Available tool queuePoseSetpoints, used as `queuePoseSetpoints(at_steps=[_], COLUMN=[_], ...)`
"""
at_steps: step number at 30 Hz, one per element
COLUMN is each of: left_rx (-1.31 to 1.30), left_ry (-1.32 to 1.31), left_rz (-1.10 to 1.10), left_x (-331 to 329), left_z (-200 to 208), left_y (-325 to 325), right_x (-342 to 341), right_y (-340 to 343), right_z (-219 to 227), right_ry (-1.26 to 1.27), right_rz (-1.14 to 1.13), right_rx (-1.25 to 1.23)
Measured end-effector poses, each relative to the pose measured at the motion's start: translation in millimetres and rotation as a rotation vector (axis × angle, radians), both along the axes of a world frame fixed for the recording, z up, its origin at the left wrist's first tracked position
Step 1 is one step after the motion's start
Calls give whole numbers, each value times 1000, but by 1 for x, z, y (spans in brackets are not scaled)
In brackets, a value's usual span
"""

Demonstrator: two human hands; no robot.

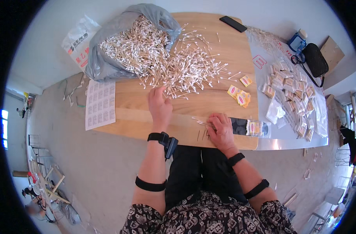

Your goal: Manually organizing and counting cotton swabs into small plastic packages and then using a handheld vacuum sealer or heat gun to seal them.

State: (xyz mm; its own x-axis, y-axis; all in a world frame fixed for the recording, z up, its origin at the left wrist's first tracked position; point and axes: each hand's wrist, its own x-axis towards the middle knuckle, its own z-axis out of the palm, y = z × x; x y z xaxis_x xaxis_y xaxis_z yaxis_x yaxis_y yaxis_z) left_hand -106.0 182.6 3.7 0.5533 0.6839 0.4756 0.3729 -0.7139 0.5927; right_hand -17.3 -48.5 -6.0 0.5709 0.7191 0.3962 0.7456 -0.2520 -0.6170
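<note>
A small bunch of cotton swabs [201,122] lies pinched under the right hand [221,130], fingers curled narrow, at the wooden table's [193,105] near edge. The left hand [159,105], fingers bent, touches the loose swab pile [185,70] spilling from a grey bag [108,64].

A wooden worktop [224,50] carries a heap of cotton swabs [178,66] spilling from a grey bag [104,66]. Yellow packets [240,95] and a black phone [233,23] lie there too.

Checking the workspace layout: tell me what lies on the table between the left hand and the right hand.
In the head view, only bare wooden tabletop lies between the left hand and the right hand; a few cotton swabs poke out by the right hand's fingers.
</note>
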Motion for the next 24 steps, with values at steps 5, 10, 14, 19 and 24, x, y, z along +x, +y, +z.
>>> queuePoseSetpoints(at_steps=[5,10,14,19,24], left_rx=[16,157,207,148,122], left_ry=[134,195,138,206,171], left_rz=[-253,-237,-277,-294,-377], left_x=[47,85,93,33,-5], left_z=[13,-8,4,0,5], left_y=[11,30,16,-2,-39], right_x=[-1,-7,4,-3,-6], right_y=[-4,6,-5,3,-2], right_z=[-2,-15,-7,-11,-6], right_ry=[-11,-29,-45,-34,-68], right_rz=[-33,-26,-65,-37,-96], right_rx=[-8,15,30,3,-20])
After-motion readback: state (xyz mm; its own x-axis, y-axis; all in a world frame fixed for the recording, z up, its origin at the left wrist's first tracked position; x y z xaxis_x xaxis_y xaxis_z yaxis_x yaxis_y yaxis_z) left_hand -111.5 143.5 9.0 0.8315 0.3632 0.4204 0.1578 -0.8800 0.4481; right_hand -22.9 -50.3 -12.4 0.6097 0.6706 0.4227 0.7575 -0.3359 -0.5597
